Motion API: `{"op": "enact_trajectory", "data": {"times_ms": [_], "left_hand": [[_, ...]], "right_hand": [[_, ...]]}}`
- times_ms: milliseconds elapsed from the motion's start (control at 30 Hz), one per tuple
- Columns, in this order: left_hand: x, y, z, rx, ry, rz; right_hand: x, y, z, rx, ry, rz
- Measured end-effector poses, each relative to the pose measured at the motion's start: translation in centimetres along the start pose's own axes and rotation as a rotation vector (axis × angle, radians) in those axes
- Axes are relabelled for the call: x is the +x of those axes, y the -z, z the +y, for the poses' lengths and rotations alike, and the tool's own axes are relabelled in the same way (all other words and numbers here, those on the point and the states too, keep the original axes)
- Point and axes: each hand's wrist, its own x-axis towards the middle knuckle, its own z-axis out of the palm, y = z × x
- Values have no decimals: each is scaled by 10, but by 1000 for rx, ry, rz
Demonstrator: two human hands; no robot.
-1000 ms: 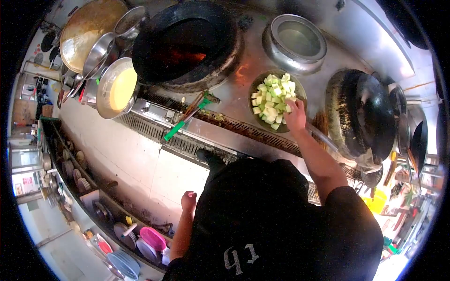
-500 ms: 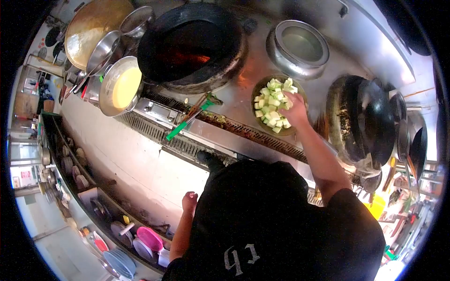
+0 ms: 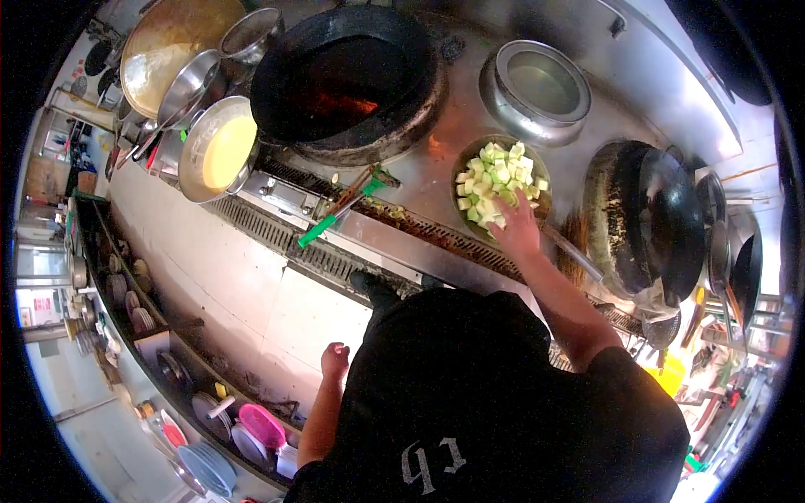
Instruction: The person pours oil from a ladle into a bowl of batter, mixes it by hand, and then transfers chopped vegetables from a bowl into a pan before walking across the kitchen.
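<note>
My right hand (image 3: 517, 225) is at the near edge of a heap of pale green vegetable cubes (image 3: 495, 178), its fingers apart and touching the lowest ones. I cannot make out any cube gripped in it. The cubes fill a round, dull metal bowl or strainer (image 3: 464, 151) on the steel counter. A metal handle (image 3: 574, 251) sticks out beside my right wrist, partly hidden by the forearm. My left hand (image 3: 334, 360) hangs low at my side over the floor, fingers curled in, with nothing visible in them.
A big black wok (image 3: 335, 84) sits on the range, with a reddish glow inside. Behind the cubes stands a steel pot (image 3: 537, 84) of liquid. At left is a pan (image 3: 220, 155) of yellow liquid; a green-handled brush (image 3: 335, 218) lies at the front. Another wok (image 3: 662, 218) stands tilted at right.
My right hand has drawn back from the middle of the cubes to their near edge, and its fingers have spread. The metal handle now shows. My left hand stays low and curled.
</note>
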Motion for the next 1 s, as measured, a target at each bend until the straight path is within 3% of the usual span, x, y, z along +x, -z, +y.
{"op": "enact_trajectory", "data": {"times_ms": [167, 233, 267, 333, 400, 533, 600, 633, 733, 867, 933, 1000], "left_hand": [[2, 0, 5, 7, -29, 11], [1, -2, 3, -5, -17, 40], [0, -2, 3, -12, -15, 45], [-2, -2, 2, -10, -1, 31], [-9, -1, 9, -3, 32, 32], [-11, 0, 7, 19, 33, 9], [-11, -1, 7, -10, 38, 15], [-11, -1, 6, -29, 39, 15], [6, -21, -23, -121, 74, 39], [-6, -6, 5, -56, 129, 56], [2, -15, -12, -124, 124, 39], [-6, -10, -7, -119, 136, 60]], "right_hand": [[17, -32, 20, -48, 166, 131], [19, -20, 13, 323, -7, 63], [22, -21, 15, 322, 1, 63], [29, -23, 22, 209, -135, 176], [35, -12, 22, 220, -111, 252], [32, 6, 16, 200, -131, 193], [30, 13, 11, -31, -4, 37], [28, 16, 5, 9, -74, -27], [28, 7, 8, -58, 21, 96], [26, 0, 5, -80, 12, 25], [29, 7, -5, -40, -30, 59], [32, 0, 2, -216, 77, 13]]}}
